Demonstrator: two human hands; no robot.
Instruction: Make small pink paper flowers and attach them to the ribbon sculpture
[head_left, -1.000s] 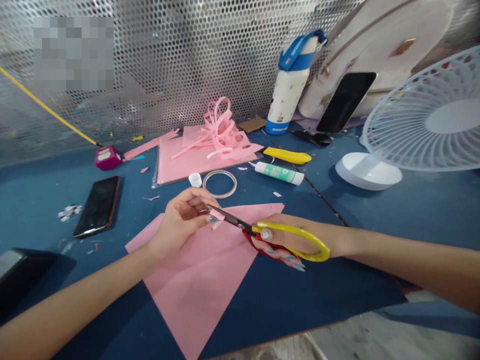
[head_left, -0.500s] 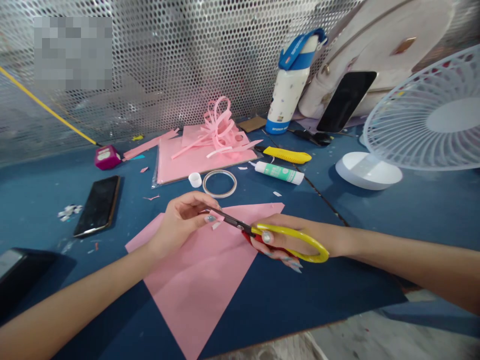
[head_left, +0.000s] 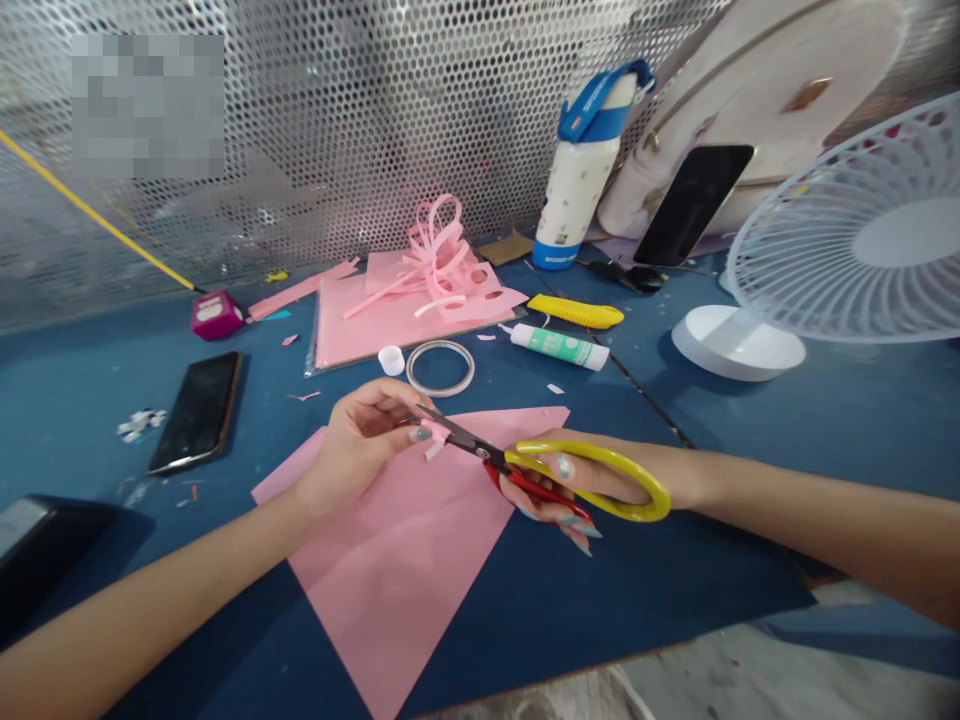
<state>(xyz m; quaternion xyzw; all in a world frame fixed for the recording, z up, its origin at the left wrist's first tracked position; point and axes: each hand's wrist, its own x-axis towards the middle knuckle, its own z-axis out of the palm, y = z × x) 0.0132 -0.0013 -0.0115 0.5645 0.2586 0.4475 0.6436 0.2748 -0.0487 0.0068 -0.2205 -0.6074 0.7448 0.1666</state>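
Observation:
My left hand pinches a small piece of pink paper between thumb and fingers. Through the handles of a pair of scissors go the fingers of my right hand; one handle is yellow, the other red. The dark blades are a little apart and lie at the small piece, close to my left fingertips. Beneath both hands a large pink sheet lies flat on the table, one corner pointing toward me. A white sliver shows just under the pinched piece.
Behind my hands are a tape roll, a glue tube, a yellow cutter and pink sheets with curled strips. A phone lies left. A bottle and a fan stand at the back and right.
The scissor blades have parted slightly, and the yellow handle has swung away from the red one. My left hand keeps its pinch in nearly the same place.

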